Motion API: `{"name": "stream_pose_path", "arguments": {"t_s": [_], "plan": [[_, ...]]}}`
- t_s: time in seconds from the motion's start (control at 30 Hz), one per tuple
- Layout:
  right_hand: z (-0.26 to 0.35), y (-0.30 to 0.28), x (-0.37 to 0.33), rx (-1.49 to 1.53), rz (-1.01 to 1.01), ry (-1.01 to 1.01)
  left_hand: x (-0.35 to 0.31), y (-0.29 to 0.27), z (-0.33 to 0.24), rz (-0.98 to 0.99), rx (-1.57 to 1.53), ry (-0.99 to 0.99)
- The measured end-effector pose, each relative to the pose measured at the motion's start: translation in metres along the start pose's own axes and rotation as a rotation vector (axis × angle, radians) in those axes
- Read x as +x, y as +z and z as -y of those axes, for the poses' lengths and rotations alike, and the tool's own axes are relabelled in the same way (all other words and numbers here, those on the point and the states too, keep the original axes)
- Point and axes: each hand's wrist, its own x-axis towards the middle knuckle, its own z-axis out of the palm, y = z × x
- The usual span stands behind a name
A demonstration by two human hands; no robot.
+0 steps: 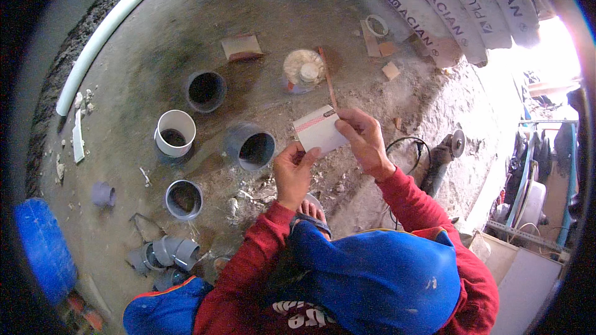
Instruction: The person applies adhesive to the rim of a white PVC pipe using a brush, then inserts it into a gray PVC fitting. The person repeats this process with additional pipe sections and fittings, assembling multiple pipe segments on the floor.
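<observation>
Between my two hands is a small white rectangular piece of cardboard with a red patterned stripe [318, 130]. My left hand [293, 174] pinches its lower left side with thumb and fingers. At its upper right edge, my right hand [366, 142] grips it with the thumb on top. Just beyond the cardboard stands a round container with a pale top and a white cap [303, 69]. A thin reddish strip [328, 77] lies beside that container. A grey pipe fitting [249, 146] sits on the ground to the left of my left hand.
More fittings stand to the left: one white [176, 133], two grey [205, 91] [184, 200]. An angle grinder [442, 164] with its cable lies right of my right hand. Large pipes [453, 9] are stacked at the far right; a blue barrel [45, 251] is at lower left.
</observation>
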Motion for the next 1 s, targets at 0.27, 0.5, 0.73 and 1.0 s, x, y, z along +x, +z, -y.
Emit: {"name": "stream_pose_path", "arguments": {"t_s": [0.27,0.5,0.73,1.0], "plan": [[-0.010,-0.004,-0.001,-0.227,0.117,0.082,0.002,-0.005,0.014,-0.027,-0.040,-0.160],[-0.001,0.001,-0.010,-0.347,0.051,0.014,-0.001,0.002,0.025,-0.169,-0.062,-0.101],[-0.009,0.013,-0.009,-0.316,-0.006,-0.116,-0.008,0.004,0.039,-0.217,-0.085,-0.047],[-0.037,0.024,0.020,-0.683,0.101,-0.413,-0.019,0.004,0.042,0.027,0.110,-0.051]]}}
